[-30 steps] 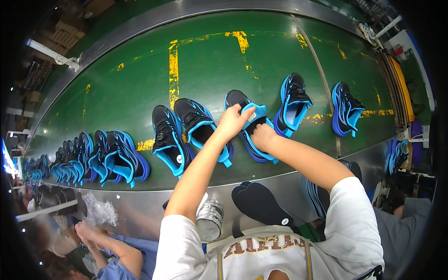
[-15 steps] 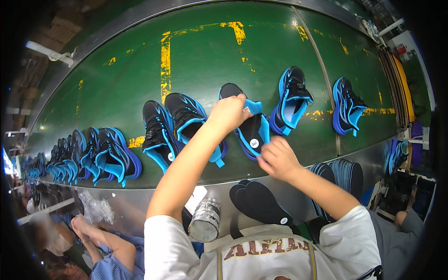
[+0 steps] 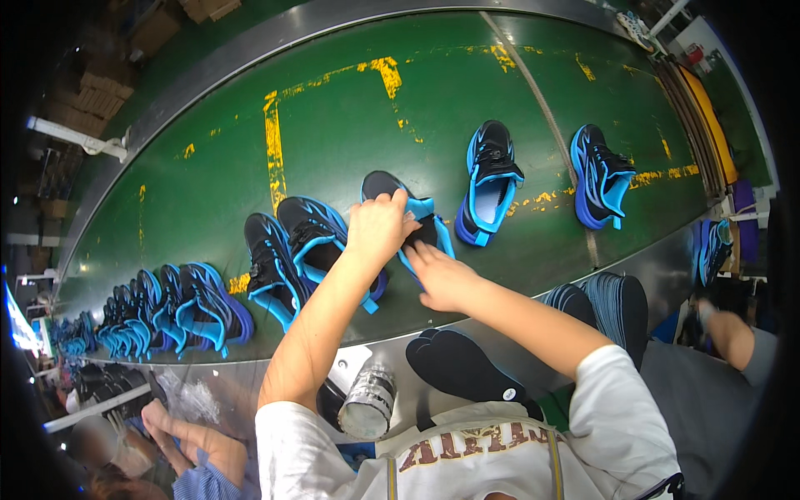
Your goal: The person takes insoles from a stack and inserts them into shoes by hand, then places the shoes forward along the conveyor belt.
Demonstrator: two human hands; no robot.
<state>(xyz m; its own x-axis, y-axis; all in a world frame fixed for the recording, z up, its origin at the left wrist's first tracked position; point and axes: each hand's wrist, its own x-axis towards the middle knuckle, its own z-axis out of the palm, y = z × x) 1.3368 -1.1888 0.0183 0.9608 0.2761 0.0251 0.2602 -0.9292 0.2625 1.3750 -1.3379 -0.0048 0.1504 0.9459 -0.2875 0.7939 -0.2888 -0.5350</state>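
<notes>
A black and blue sneaker (image 3: 383, 182) lies on the green work surface in front of me, toe pointing away. My left hand (image 3: 379, 227) is closed on its tongue and collar, holding the opening wide. Flattened fingers of my right hand (image 3: 440, 277) reach into the shoe from the heel end, pressing on the black insole inside; the hand covers most of the heel. Just left of it stand two similar sneakers, the nearer one (image 3: 310, 218) partly behind my left forearm. Another sneaker (image 3: 492, 179) with a pale inside sits to the right.
One more sneaker (image 3: 596, 171) stands farther right. A long row of sneakers (image 3: 204, 304) runs off left. Along the metal edge (image 3: 533, 379) near me lie black insoles (image 3: 454, 362), stacked insoles (image 3: 617, 308) and a stained can (image 3: 367, 406). A co-worker's arms (image 3: 196, 437) show at lower left.
My right hand has gone from the heel edge forward into the shoe, its fingers now stretched out over the insole and its white round sticker. My left hand keeps its hold. The view has shifted.
</notes>
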